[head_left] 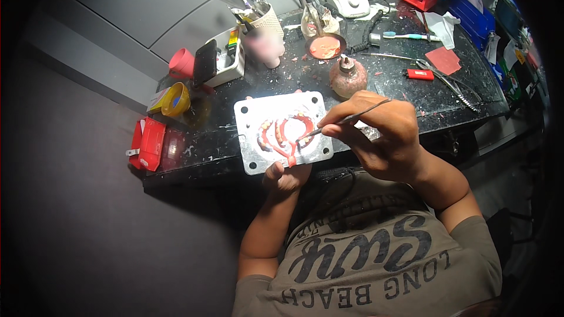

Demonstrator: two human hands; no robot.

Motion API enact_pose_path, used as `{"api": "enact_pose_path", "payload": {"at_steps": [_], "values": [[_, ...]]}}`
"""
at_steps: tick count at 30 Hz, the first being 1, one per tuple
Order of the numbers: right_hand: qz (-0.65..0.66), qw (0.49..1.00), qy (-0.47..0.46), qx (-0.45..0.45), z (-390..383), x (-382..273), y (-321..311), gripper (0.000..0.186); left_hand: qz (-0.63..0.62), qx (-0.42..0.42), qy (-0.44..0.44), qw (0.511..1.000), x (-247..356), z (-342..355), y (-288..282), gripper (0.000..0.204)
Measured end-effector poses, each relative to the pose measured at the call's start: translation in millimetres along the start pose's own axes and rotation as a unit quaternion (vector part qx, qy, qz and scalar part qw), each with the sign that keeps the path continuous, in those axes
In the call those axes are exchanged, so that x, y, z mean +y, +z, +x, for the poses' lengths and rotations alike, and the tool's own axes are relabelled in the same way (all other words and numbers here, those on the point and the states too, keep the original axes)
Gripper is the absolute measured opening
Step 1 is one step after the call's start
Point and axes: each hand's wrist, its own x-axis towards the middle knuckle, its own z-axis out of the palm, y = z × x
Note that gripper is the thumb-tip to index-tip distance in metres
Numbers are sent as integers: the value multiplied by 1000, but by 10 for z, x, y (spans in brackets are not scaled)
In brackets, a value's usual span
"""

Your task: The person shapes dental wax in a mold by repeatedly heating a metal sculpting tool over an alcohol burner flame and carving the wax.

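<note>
My left hand (285, 177) grips a square metal flask half (245, 135) from below, thumb on its near edge and fingertips showing past the far edge. White material fills the flask, which has a hole at each corner. Set in it are two curved red wax denture pieces (278, 132) with tooth-coloured parts, joined by pink wax strips (291, 154) that run to the near edge. My right hand (385, 132) pinches a thin dark wax carving tool (358, 115) like a pen. Its tip is over the right-hand denture piece; whether it touches cannot be made out.
Beyond the flask stand a round spirit lamp (348, 81) and a pan of pink wax (335, 50). At right lie a red lighter (419, 74), a toothbrush (405, 36) and a pink wax sheet (442, 60). A white bin (235, 70) and a tool cup (270, 23) stand back left.
</note>
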Motion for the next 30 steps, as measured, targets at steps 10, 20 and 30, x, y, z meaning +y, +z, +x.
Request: {"api": "enact_pose_path", "payload": {"at_steps": [10,20,30], "values": [[18,999,25,-7,-5,16,-41,7,-1,-4,-1,1000,-5,28,9,123],[76,954,183,224,-48,837,-373,14,-62,-6,-61,996,83,148,73,116],[109,925,258,257,-183,1130,-459,18,-74,-1,-82,994,68,130,31,119]]}}
